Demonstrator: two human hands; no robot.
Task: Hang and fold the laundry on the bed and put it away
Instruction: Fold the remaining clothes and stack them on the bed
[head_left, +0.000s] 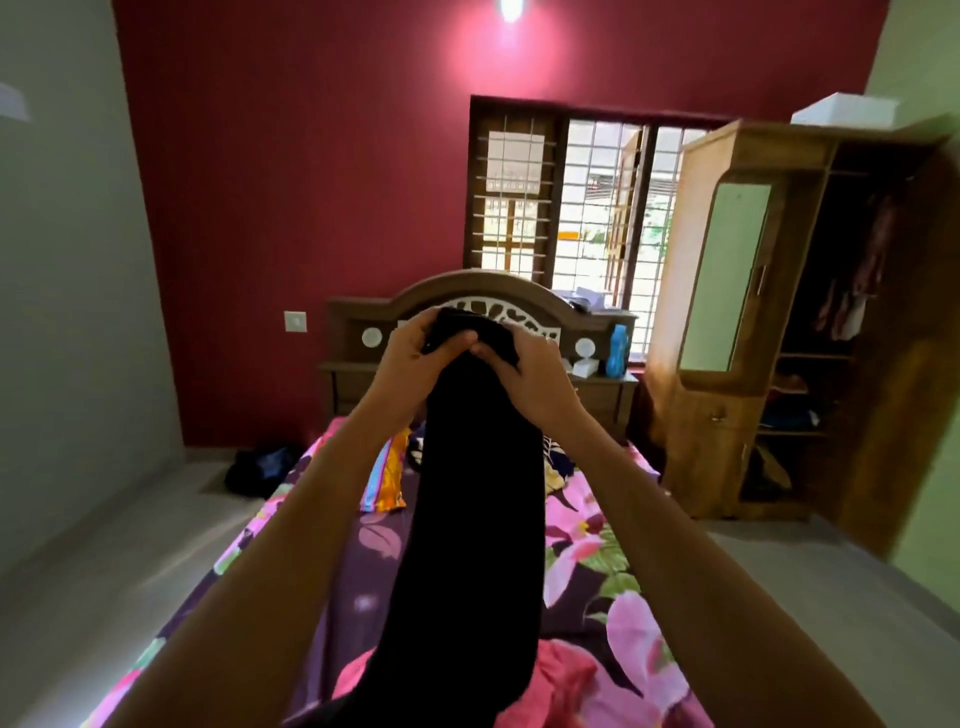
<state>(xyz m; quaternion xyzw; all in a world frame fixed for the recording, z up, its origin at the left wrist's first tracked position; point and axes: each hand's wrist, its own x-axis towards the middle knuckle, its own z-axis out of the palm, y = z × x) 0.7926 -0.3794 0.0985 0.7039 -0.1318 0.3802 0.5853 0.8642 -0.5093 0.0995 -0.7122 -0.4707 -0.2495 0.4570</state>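
Fabric fills the middle of my feed: a black garment, long and soft, hangs down from both hands. Its lower end runs out of frame at the bottom, so I cannot tell what kind of clothing it is. Its top is bunched between the left hand and the right hand, held up in front of the headboard. The fingers of both hands are curled round the bunch and grip it, the hands nearly touching.

The garment hides the middle strip of the bed. A striped cloth, orange and blue, shows to its left. A crumpled pink cloth lies on the bed at the bottom edge, partly cut off. The sheet is purple with large pink flowers and green leaves.

The headboard is carved brown wood with round white insets, and a blue bottle stands on its shelf at the right. Behind it are a dark red wall and a barred window. A wooden wardrobe with a mirror stands open on the right, its inside too dim to read. A dark bag lies blurred on the grey floor to the left
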